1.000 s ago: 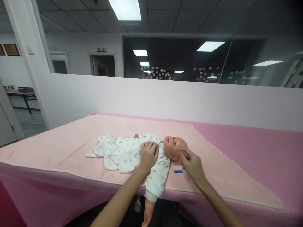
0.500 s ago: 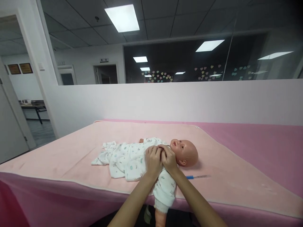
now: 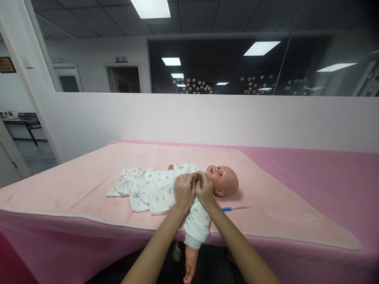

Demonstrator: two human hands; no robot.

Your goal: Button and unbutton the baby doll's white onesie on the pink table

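Observation:
A baby doll [image 3: 225, 181] in a white patterned romper [image 3: 154, 189] lies on its back on a light pink blanket [image 3: 89, 189], head to the right. My left hand [image 3: 184, 191] and my right hand [image 3: 203, 190] meet on the doll's upper chest near the collar, fingers curled and pinching the romper's cloth. One doll arm [image 3: 191, 258] hangs over the table's front edge. A thin thermometer with a blue end [image 3: 235, 208] lies on the blanket just right of my right forearm.
The blanket covers a table with a darker pink cloth [image 3: 325, 177]. A low white partition wall [image 3: 207, 118] runs behind it, with dark glass above. A doorway and a desk show at the far left.
My right hand left the doll's head and joined my left hand on the doll's chest. The thermometer, partly covered before, now lies in plain sight.

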